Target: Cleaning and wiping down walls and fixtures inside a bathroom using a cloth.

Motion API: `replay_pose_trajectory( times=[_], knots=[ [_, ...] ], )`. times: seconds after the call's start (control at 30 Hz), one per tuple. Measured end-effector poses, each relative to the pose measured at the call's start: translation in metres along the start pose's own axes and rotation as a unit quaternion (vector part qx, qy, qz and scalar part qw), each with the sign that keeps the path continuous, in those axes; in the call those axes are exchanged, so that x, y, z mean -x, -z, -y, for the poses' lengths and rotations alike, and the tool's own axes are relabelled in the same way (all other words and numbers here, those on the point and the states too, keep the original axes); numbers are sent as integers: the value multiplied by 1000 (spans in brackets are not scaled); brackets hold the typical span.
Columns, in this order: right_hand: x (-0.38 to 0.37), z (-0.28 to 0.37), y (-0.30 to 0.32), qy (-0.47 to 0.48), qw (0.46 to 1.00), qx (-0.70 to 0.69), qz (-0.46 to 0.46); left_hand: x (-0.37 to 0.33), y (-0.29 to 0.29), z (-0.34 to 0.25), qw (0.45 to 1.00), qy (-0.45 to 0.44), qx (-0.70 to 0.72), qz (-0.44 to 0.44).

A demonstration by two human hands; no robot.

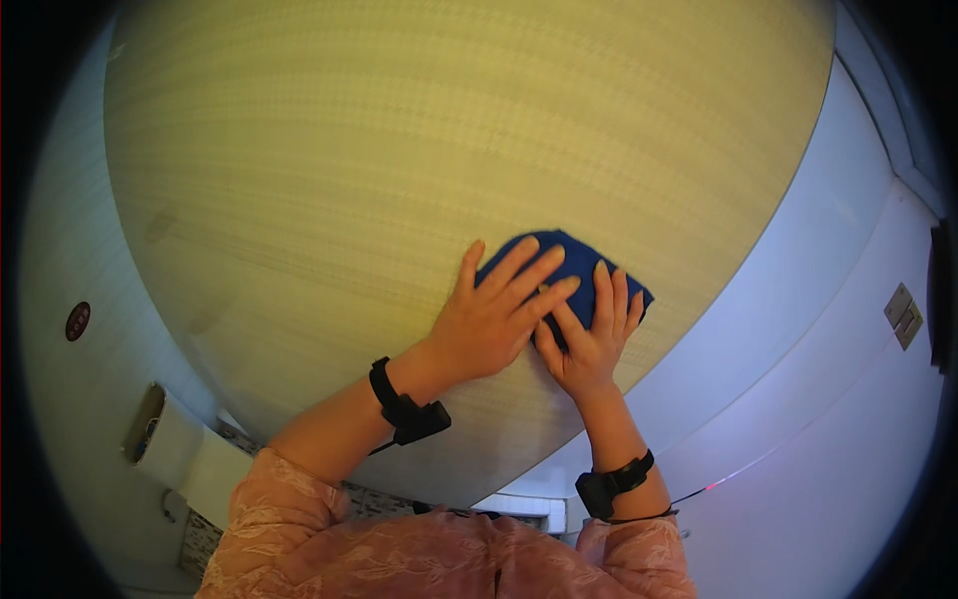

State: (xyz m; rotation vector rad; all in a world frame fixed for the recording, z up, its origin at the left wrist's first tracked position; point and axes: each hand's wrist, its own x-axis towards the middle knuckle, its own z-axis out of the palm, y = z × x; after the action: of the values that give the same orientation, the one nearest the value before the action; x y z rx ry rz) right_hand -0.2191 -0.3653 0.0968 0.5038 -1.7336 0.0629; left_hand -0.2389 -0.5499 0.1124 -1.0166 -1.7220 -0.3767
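Note:
Both of my hands press a folded blue cloth (560, 258) against a broad yellowish panel (399, 150) with faint streaks. My left hand (499, 309) lies flat with its fingers spread over the left part of the cloth, its thumb pointing up beside the cloth's edge. Close by on the right, my right hand (591, 334) rests on the cloth's lower right part, fingers apart and stretched upward. The two hands nearly touch, and neither one is closed around the cloth. The cloth's lower edge is partly hidden beneath them. Each wrist wears a black strap with a small box.
Pale walls flank the panel. On the left wall are a round dark red sticker (78, 321) and a white open-topped holder (165, 439). A metal switch or socket plate (904, 316) is on the right wall. Mosaic tiling (394, 501) shows low down behind my body.

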Motion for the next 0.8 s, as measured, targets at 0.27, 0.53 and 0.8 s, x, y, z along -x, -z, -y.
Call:
replay_pose_trajectory(
  times=[0.27,0.53,0.8],
  knots=[
    [45,21,-25,-1,999,-11,46,60,-16,4,999,44,5,10],
    [26,31,-28,37,996,-31,81,69,-11,25,998,36,-23,35],
    [-57,44,-19,39,997,-58,17,21,13,48,995,45,-35,-84]
  ],
)
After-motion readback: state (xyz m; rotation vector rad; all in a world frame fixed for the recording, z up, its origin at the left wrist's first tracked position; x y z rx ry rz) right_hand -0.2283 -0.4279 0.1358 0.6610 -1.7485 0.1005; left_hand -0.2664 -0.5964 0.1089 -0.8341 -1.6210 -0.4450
